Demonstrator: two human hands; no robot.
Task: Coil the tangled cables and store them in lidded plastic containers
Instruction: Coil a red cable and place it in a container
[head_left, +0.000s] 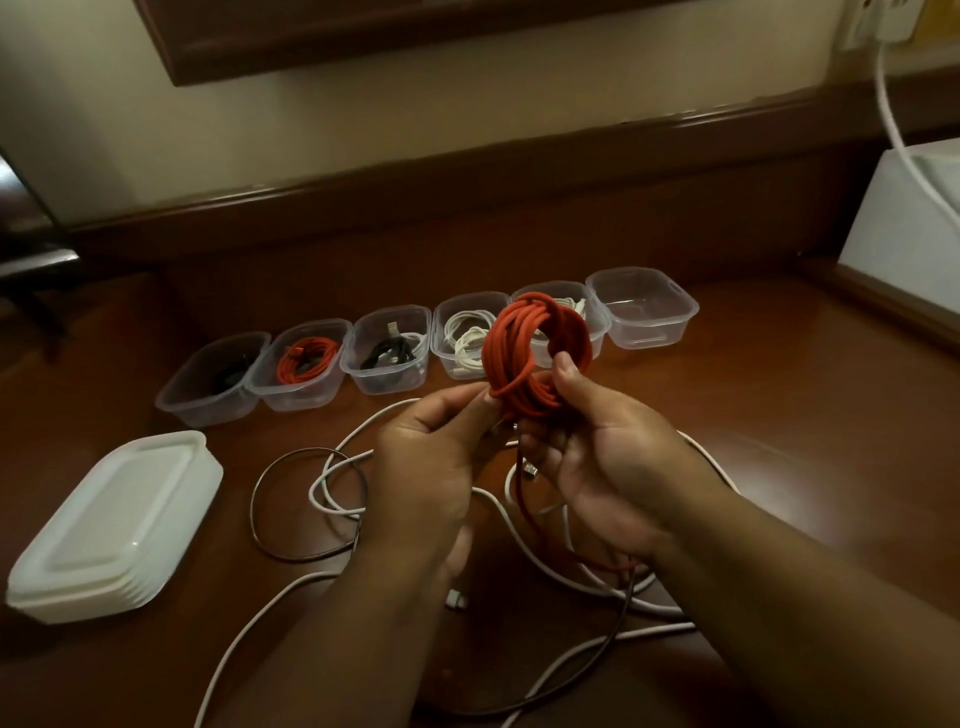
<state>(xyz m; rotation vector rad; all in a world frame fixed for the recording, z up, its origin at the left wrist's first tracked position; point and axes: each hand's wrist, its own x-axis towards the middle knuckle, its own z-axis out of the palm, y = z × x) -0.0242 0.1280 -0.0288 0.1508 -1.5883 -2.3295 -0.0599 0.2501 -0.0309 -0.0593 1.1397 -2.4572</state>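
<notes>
From the head camera we see our two hands raised over a dark brown wooden desk (779, 415), sharing one coiled orange-red cable (530, 343). Our left hand (431, 457) pinches the lower strands of the coil between thumb and fingertips. Our right hand (597, 452) curls round the bundle's base, thumb pressed on the loops, and a metal plug (529, 469) hangs just below it.

Behind the coil stands a row of six clear plastic tubs (644, 312). The rightmost holds nothing; the next (558, 312) is partly hidden, apparently with white cable inside. Others hold white, black and orange-red coils.

A stack of white plastic lids (114, 525) lies at the left. Loose white and dark cables (332, 488) sprawl on the desk beneath our hands.
</notes>
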